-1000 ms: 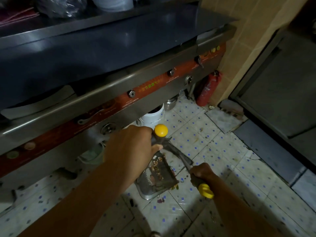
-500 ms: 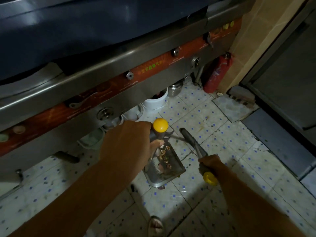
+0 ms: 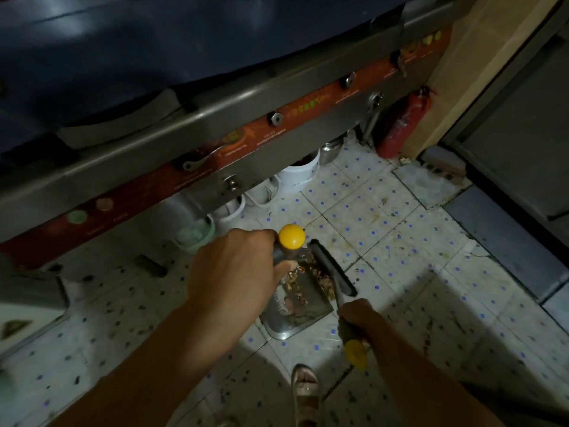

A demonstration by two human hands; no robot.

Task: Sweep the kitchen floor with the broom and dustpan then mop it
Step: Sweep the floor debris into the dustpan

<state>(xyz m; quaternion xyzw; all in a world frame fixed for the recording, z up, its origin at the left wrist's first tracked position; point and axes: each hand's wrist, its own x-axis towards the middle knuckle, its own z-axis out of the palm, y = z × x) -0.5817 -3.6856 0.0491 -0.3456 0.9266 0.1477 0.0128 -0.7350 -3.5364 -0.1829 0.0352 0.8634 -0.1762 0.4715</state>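
Note:
A metal dustpan point(image 3: 288, 323) rests on the tiled floor in front of me, with brown scraps lying in it. My left hand point(image 3: 234, 269) is closed around its grey handle, just under the yellow knob point(image 3: 291, 236). My right hand point(image 3: 358, 317) grips the yellow-tipped handle of a small broom. The broom's dark brush head point(image 3: 334, 268) lies along the dustpan's right edge, against the scraps.
A long steel stove front point(image 3: 215, 143) with knobs runs across the top. Under it stand white buckets point(image 3: 300, 171) and a green bowl point(image 3: 197, 235). A red fire extinguisher point(image 3: 403, 124) leans by the tan wall. A sandalled foot point(image 3: 304, 392) is near the bottom. Specks of dirt dot the tiles.
The brush head swung out to the right of the dustpan, then came back against its right edge. The view tilted further down toward the floor.

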